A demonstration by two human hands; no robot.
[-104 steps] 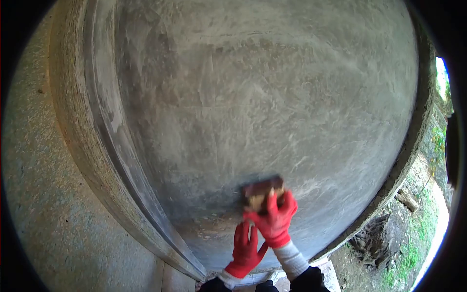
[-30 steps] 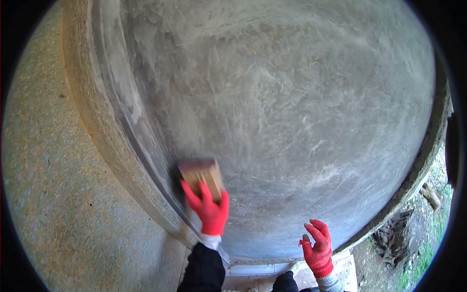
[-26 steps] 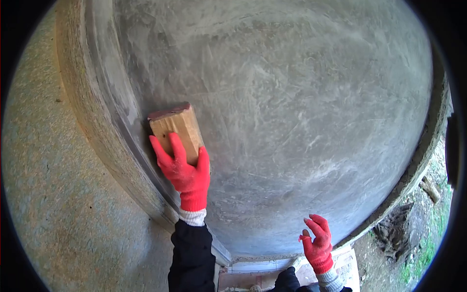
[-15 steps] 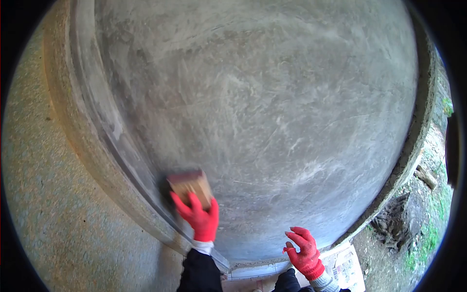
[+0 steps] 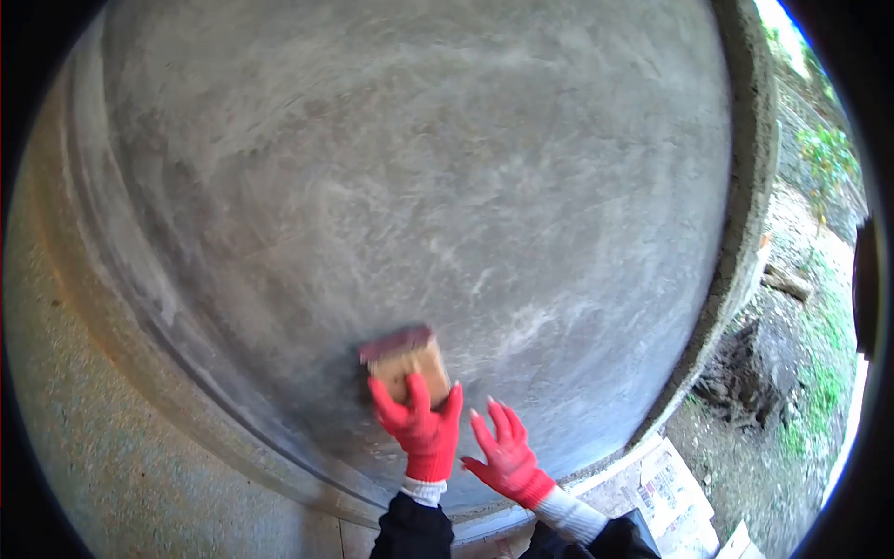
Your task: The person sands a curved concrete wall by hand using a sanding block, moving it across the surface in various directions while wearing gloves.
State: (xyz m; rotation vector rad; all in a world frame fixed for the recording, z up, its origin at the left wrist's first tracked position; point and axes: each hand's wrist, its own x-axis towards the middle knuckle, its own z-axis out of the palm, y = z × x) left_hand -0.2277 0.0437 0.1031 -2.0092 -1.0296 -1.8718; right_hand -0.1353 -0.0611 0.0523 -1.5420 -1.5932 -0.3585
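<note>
My left hand (image 5: 425,436), in a red glove with bare fingertips, is closed around a wooden block (image 5: 410,365) with a dark red edge along its far side. The block lies against a grey cement surface (image 5: 447,186), near its lower left. Its underside is hidden. My right hand (image 5: 510,458), gloved the same way, is just to the right of the left one. The fingers of that hand are spread and hold nothing, close over the lower part of the cement.
A raised cement border (image 5: 186,326) curves along the left, beside a pebbly floor (image 5: 149,466). To the right, a rough cement edge (image 5: 745,186) borders soil with a dark rock (image 5: 752,373) and a piece of wood (image 5: 788,282). Newspaper (image 5: 666,494) lies at the lower right.
My left hand and the block have shifted right along the cement. My right hand has moved left and up towards it, and its fingers have spread. The view has turned slightly.
</note>
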